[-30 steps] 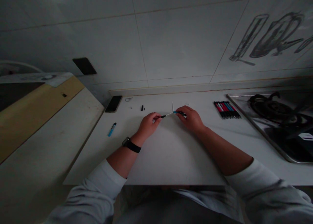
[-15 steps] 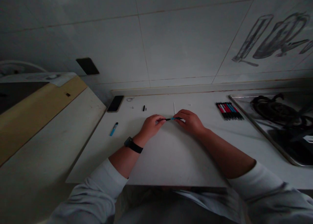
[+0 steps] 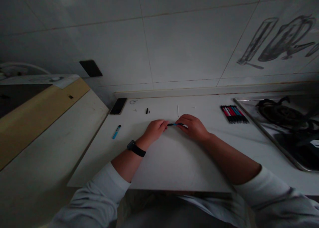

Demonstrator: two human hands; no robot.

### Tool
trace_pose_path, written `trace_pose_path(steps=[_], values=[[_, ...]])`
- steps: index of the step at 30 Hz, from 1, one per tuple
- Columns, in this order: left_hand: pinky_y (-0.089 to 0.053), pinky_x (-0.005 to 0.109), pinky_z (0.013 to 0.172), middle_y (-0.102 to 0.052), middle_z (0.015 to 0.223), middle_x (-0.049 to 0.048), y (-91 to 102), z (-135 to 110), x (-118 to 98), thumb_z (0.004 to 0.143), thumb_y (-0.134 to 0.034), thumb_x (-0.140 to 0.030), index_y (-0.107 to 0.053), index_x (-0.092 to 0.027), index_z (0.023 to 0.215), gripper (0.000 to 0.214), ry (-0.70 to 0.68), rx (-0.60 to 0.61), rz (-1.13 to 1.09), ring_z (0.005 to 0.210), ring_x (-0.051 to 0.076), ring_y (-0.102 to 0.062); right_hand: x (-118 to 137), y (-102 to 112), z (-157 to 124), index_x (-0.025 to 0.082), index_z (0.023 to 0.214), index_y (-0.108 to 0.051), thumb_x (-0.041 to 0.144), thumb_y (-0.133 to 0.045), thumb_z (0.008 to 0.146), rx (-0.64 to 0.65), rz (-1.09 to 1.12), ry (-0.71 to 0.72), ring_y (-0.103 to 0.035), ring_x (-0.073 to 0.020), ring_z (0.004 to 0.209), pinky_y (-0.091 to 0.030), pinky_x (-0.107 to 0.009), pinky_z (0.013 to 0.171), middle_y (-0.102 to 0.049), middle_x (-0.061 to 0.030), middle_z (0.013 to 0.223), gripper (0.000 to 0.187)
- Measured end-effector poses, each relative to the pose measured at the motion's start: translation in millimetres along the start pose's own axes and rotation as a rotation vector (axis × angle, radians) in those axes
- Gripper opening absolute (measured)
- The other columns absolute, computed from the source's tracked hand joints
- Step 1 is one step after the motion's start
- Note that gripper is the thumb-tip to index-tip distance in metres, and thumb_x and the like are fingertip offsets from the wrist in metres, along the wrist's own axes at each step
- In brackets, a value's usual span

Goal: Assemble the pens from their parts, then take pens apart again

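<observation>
One held pen, one phone, one blue tube, one white stick, two black bits; lined-up pens, count unclear.

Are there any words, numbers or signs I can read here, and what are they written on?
None that can be read.
Held pen: too small to tell if anything is printed.
Row of pens: also too small.
White patch on the stove: maybe a label, but blurred and at the picture's edge.
Watch: nothing readable.
</observation>
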State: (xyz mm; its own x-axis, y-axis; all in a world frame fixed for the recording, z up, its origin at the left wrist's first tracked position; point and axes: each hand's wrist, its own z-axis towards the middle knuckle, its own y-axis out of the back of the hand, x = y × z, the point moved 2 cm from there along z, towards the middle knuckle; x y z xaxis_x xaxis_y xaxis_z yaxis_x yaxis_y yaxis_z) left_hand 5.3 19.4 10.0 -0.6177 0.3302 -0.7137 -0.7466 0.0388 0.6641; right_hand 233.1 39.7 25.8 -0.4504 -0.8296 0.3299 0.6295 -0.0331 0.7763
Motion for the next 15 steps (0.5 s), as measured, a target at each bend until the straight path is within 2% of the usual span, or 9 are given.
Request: trace_pose_path(steps=[5, 11, 15], values=[[-0.048, 0.03, 0.072, -0.069, 0.075, 0.0023, -0.4, -0.4, 1.2, 0.103, -0.046, -0.044, -0.068, -0.019, 0.079, 0.041, -0.021, 0.015, -0.027, 0.072, 0.017, -0.063, 2.6, 1.0, 0.0, 0.022, 0.104, -0.074, 0.034, -0.053, 0.102, -0.008, -0.006, -0.009, -0.066, -0.0226, 0.09, -0.053, -0.036, 0.082, -0.072, -0.0108, 0.098, 0.024], [-0.052, 0.032, 0.085, -0.072, 0.094, 0.0035, 0.5, -0.9, -2.3, 0.092, -0.068, -0.031, -0.067, -0.02, 0.094, 0.011, -0.083, -0.065, -0.043, 0.09, 0.018, -0.066, 2.6, 0.3, -0.4, 0.022, 0.106, -0.074, 0.03, -0.055, 0.101, 0.007, 0.003, -0.038, -0.068, -0.022, 0.088, -0.053, -0.035, 0.082, -0.074, -0.0096, 0.098, 0.021], [-0.053, 0.033, 0.09, -0.072, 0.105, 0.0055, 1.9, -1.3, -1.2, 0.092, -0.069, -0.033, -0.064, -0.021, 0.11, 0.022, -0.066, -0.123, -0.104, 0.097, 0.018, -0.068, 3.9, 2.2, 0.6, 0.023, 0.106, -0.074, 0.031, -0.055, 0.102, 0.001, 0.001, -0.057, -0.068, -0.0216, 0.089, -0.053, -0.034, 0.082, -0.074, -0.0091, 0.099, 0.022]])
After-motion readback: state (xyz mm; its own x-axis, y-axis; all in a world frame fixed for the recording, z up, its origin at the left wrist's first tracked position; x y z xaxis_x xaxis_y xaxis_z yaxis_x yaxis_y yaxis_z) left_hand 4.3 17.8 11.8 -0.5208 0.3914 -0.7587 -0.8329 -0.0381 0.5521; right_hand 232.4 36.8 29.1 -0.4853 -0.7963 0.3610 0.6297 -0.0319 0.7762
